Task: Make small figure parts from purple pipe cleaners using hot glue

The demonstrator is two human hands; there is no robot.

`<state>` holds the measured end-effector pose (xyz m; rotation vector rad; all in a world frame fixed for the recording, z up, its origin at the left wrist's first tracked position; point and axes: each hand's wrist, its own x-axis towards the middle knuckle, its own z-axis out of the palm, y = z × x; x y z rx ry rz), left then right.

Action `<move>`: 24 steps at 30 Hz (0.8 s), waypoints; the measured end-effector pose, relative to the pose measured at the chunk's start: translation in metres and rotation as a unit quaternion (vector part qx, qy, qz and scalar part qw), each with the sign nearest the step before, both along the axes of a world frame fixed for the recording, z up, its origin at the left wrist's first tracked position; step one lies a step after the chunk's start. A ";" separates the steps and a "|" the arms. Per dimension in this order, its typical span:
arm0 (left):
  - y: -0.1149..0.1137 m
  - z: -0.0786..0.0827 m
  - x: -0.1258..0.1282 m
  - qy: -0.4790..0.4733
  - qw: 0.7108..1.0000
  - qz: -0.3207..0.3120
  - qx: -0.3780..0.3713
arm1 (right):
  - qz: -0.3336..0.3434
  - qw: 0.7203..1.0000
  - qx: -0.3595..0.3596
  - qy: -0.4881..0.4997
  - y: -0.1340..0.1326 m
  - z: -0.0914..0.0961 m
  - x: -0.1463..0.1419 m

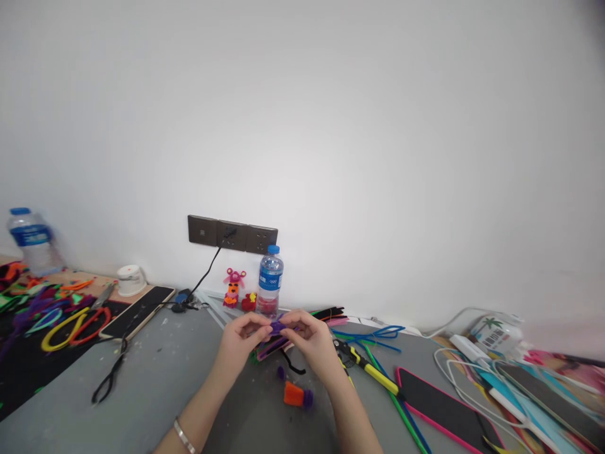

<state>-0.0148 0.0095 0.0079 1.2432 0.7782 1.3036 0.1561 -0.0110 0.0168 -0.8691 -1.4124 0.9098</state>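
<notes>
Between my fingertips, above the middle of the table, is a small purple pipe cleaner piece (276,327). My left hand (246,337) pinches it from the left, and my right hand (308,340) pinches it from the right. Below them on the grey table lies an orange and purple fuzzy piece (293,395), with a small purple bit (280,372) and a short black pipe cleaner (293,364) beside it. Just behind my hands, a bundle of dark and purple pipe cleaners (271,346) is partly hidden.
Yellow-black pliers (375,376) and a pink-edged phone (447,408) lie to the right, near cables. A water bottle (270,282) and a pink fuzzy figure (231,289) stand by the wall. Scissors (78,325) and another phone (138,312) lie left.
</notes>
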 end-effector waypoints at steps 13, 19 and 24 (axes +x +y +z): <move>0.001 -0.005 -0.001 0.034 0.998 -0.010 0.047 | 0.017 0.999 -0.038 -0.008 -0.004 0.006 0.005; 0.001 -0.003 -0.002 0.058 0.996 -0.017 0.067 | 0.024 0.999 -0.031 -0.015 -0.004 0.006 0.006; 0.001 -0.003 -0.002 0.073 0.993 -0.009 0.088 | 0.025 0.999 -0.031 -0.016 -0.003 0.005 0.006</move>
